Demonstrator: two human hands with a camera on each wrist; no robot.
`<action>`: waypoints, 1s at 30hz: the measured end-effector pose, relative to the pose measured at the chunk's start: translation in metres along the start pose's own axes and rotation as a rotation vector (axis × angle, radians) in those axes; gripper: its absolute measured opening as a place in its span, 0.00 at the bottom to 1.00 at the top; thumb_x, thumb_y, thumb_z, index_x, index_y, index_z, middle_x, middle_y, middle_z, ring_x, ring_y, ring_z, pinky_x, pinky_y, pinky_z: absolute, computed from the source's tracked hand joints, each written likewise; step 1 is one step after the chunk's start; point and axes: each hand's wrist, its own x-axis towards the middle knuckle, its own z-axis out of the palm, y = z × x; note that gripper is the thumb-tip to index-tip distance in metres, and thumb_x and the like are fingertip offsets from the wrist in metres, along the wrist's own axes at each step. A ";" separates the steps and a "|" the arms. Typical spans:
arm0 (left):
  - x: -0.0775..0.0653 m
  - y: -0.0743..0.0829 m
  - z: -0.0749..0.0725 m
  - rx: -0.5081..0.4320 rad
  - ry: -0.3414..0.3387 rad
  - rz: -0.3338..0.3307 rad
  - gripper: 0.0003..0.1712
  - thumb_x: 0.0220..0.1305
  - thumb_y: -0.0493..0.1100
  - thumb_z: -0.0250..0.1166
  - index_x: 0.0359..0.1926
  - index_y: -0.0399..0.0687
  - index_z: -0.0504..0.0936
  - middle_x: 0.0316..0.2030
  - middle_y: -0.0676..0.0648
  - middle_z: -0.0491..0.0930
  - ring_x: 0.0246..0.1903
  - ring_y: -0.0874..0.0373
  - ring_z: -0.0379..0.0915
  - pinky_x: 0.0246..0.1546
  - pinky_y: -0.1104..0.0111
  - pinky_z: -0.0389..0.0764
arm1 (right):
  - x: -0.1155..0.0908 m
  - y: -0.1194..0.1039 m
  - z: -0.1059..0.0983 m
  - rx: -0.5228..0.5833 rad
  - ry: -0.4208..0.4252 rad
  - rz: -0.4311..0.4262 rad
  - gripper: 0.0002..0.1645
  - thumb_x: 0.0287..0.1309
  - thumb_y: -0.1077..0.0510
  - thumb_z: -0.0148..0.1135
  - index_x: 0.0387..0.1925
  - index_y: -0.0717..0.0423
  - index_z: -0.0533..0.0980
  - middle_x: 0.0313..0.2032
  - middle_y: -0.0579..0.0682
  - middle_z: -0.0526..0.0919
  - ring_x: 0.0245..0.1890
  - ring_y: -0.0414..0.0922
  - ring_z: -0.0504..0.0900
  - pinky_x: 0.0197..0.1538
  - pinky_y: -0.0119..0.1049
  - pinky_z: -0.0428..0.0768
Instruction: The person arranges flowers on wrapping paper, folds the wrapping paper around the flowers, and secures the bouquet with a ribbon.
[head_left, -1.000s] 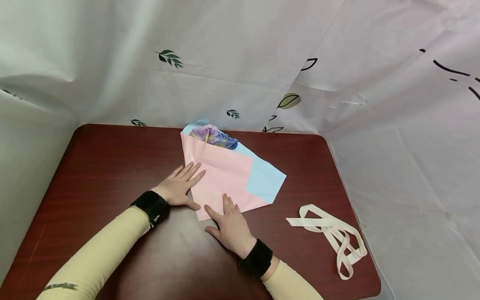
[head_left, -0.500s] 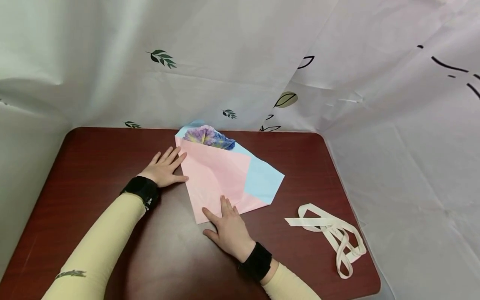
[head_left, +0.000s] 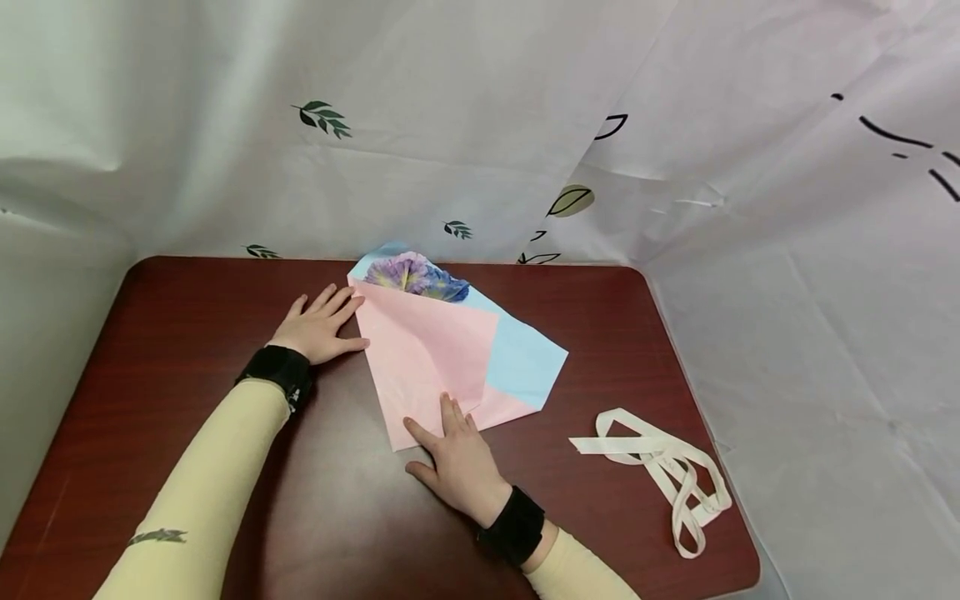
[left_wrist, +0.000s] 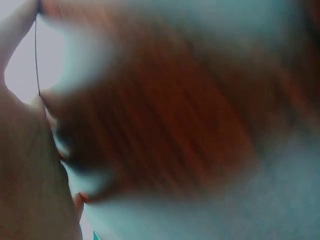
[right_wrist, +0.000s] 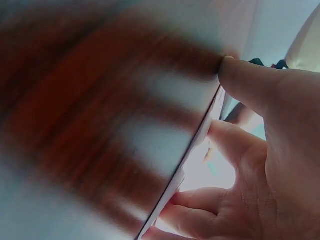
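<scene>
A sheet of wrapping paper, pink on its folded-over face [head_left: 420,350] and light blue on the other [head_left: 527,362], lies on the table. Purple and blue flowers [head_left: 420,277] show at its top opening; their stems are hidden under the pink fold. My left hand [head_left: 318,327] lies with spread, straight fingers at the paper's left edge, the fingertips near its upper left corner. My right hand [head_left: 461,462] rests with extended fingers on the lower part of the pink fold; its thumb is on the table. In the right wrist view the right hand's fingers [right_wrist: 195,212] meet the paper's edge.
A loosely coiled cream ribbon [head_left: 667,471] lies on the right side of the dark red-brown table [head_left: 225,333]. White cloth [head_left: 450,125] with printed leaves hangs behind the table and along its sides.
My left hand has slid up and left along the pink fold to the paper's upper left edge. My right hand has stayed on the lower part.
</scene>
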 end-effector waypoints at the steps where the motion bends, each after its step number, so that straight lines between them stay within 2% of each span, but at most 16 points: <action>1: 0.001 -0.002 -0.001 0.013 0.000 -0.008 0.55 0.74 0.76 0.53 0.87 0.50 0.52 0.85 0.38 0.44 0.84 0.37 0.34 0.76 0.31 0.33 | 0.000 0.000 0.000 0.002 -0.002 0.000 0.38 0.73 0.34 0.64 0.79 0.36 0.70 0.77 0.74 0.61 0.77 0.65 0.66 0.71 0.58 0.73; 7: 0.005 -0.010 -0.009 0.040 -0.006 -0.082 0.53 0.77 0.73 0.49 0.87 0.45 0.49 0.85 0.35 0.43 0.83 0.35 0.33 0.73 0.27 0.35 | -0.001 0.000 0.002 -0.002 0.008 -0.007 0.38 0.72 0.34 0.66 0.78 0.36 0.71 0.76 0.74 0.63 0.77 0.65 0.66 0.70 0.57 0.74; 12: 0.005 -0.008 -0.014 0.035 -0.012 -0.143 0.53 0.78 0.74 0.46 0.86 0.43 0.47 0.85 0.32 0.39 0.83 0.34 0.30 0.72 0.26 0.31 | -0.003 -0.001 0.002 -0.010 0.026 -0.019 0.39 0.71 0.33 0.66 0.78 0.36 0.72 0.76 0.74 0.64 0.76 0.65 0.68 0.69 0.58 0.75; 15: 0.008 -0.005 -0.012 0.026 0.012 -0.157 0.53 0.79 0.73 0.47 0.86 0.42 0.47 0.84 0.31 0.38 0.83 0.34 0.30 0.72 0.24 0.31 | -0.003 0.000 0.001 -0.010 0.032 -0.016 0.39 0.71 0.33 0.67 0.78 0.36 0.72 0.76 0.74 0.63 0.76 0.65 0.67 0.69 0.58 0.75; 17: 0.012 -0.004 -0.009 0.039 0.043 -0.166 0.53 0.79 0.72 0.47 0.86 0.40 0.47 0.84 0.31 0.39 0.83 0.33 0.32 0.71 0.23 0.34 | -0.003 0.000 0.000 -0.012 0.035 -0.016 0.39 0.71 0.33 0.67 0.78 0.36 0.72 0.76 0.74 0.63 0.76 0.65 0.67 0.69 0.58 0.75; 22: 0.015 -0.002 -0.007 0.082 0.140 -0.235 0.55 0.77 0.72 0.52 0.84 0.34 0.52 0.80 0.24 0.46 0.79 0.27 0.42 0.69 0.25 0.51 | -0.002 -0.001 0.000 0.000 0.032 -0.022 0.39 0.71 0.33 0.66 0.78 0.36 0.71 0.76 0.74 0.63 0.76 0.65 0.67 0.70 0.58 0.75; 25: 0.015 -0.001 -0.008 0.059 0.156 -0.270 0.56 0.76 0.72 0.52 0.83 0.33 0.51 0.78 0.21 0.45 0.77 0.24 0.42 0.69 0.27 0.53 | -0.001 -0.001 0.000 0.012 0.021 -0.016 0.39 0.72 0.33 0.65 0.79 0.36 0.71 0.76 0.74 0.62 0.76 0.65 0.67 0.70 0.58 0.74; 28: 0.013 0.002 -0.006 -0.010 0.140 -0.259 0.57 0.79 0.71 0.50 0.84 0.31 0.45 0.80 0.21 0.40 0.79 0.23 0.36 0.72 0.28 0.47 | -0.002 0.000 0.000 0.017 0.008 0.002 0.39 0.72 0.33 0.65 0.79 0.35 0.70 0.77 0.73 0.61 0.77 0.64 0.66 0.71 0.57 0.74; 30: 0.009 0.008 0.000 -0.042 0.143 -0.209 0.57 0.79 0.70 0.50 0.84 0.29 0.41 0.81 0.22 0.36 0.80 0.23 0.31 0.73 0.28 0.42 | -0.003 0.001 -0.001 0.021 0.004 0.016 0.39 0.72 0.33 0.65 0.79 0.35 0.70 0.77 0.74 0.61 0.77 0.65 0.65 0.71 0.57 0.73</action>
